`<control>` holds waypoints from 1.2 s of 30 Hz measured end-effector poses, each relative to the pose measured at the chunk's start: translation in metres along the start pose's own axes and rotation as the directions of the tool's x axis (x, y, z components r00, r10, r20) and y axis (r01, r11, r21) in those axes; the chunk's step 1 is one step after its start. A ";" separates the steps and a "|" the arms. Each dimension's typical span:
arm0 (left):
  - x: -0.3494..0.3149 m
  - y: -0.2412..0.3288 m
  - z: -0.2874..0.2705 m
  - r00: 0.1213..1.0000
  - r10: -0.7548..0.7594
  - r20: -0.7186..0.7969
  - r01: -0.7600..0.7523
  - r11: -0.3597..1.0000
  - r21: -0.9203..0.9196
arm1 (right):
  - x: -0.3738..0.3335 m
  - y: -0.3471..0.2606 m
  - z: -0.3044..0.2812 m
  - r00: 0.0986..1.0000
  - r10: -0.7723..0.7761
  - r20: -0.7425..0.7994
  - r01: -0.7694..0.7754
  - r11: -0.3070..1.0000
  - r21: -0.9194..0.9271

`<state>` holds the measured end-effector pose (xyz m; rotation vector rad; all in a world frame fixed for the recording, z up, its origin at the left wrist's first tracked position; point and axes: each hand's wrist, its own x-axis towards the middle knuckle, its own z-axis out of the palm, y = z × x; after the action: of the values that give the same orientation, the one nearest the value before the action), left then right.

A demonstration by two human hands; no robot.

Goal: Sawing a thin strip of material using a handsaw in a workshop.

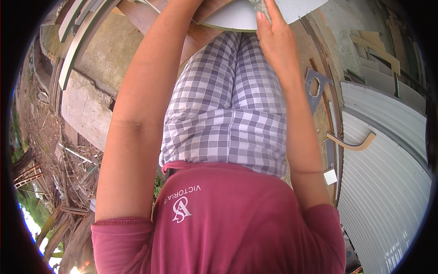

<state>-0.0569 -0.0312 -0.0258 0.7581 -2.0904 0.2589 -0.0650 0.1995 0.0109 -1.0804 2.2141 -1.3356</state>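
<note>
1. Grip: right hand (277,41) closed, thumb and finger, on a mottled grey-green item (261,9); item runs past top edge, kind unclear.
2. Left hand: beyond top edge, only left forearm (148,86) visible. Can't tell its grip.
3. White panel (232,17): at the grip, showing left and right of it, curved edge toward the person.
4. Brown wood-grain boards (139,16): left of grip, past the forearm.
5. Checkered trousers (223,100): just below grip.
6. Blue-grey plate (315,91), oval cutout: right of and below grip. Curved tan strip (353,144): farther out, same side, beside corrugated sheet (383,182).
</note>
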 end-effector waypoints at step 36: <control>0.005 0.015 0.010 0.982 -0.163 0.090 0.159 0.986 0.049 | 0.047 -0.025 -0.002 0.996 0.085 0.021 -0.085 0.996 0.004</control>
<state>-0.0752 -0.0262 -0.0263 0.9764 -2.1029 0.1814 -0.0865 0.1585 0.0377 -0.9827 2.2144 -1.2883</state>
